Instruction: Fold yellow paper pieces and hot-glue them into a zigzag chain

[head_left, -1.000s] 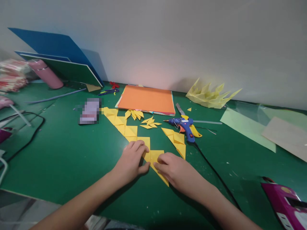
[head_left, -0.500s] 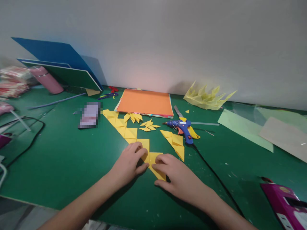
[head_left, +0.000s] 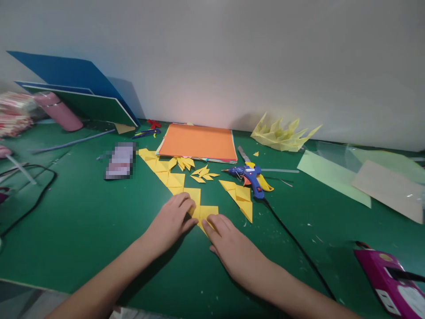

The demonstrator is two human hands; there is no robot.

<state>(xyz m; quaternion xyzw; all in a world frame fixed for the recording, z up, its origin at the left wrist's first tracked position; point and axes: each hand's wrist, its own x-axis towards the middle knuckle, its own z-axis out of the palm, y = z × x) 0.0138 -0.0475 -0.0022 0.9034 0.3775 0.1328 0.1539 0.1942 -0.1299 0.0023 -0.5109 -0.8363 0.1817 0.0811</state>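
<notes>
A zigzag strip of yellow folded paper runs diagonally over the green table, its near end between my hands. My left hand grips the strip, fingers curled on top and thumb at its lower edge. My right hand covers the near end, fingertips pressed on the last folded piece and thumb mostly hidden. Right of the strip lies a shorter yellow folded paper piece. Small yellow pointed paper pieces lie behind my hands, beside a blue glue gun.
A stack of coloured paper topped with orange lies at the back. A yellow spiky paper crown stands by the wall. The glue gun's black cord runs near my right arm toward a purple power strip. A phone lies left.
My right hand has shifted left on the strip's near end, its fingers now flatter and its thumb drawn in. My left hand keeps its place on the strip. The whole view has shifted slightly.
</notes>
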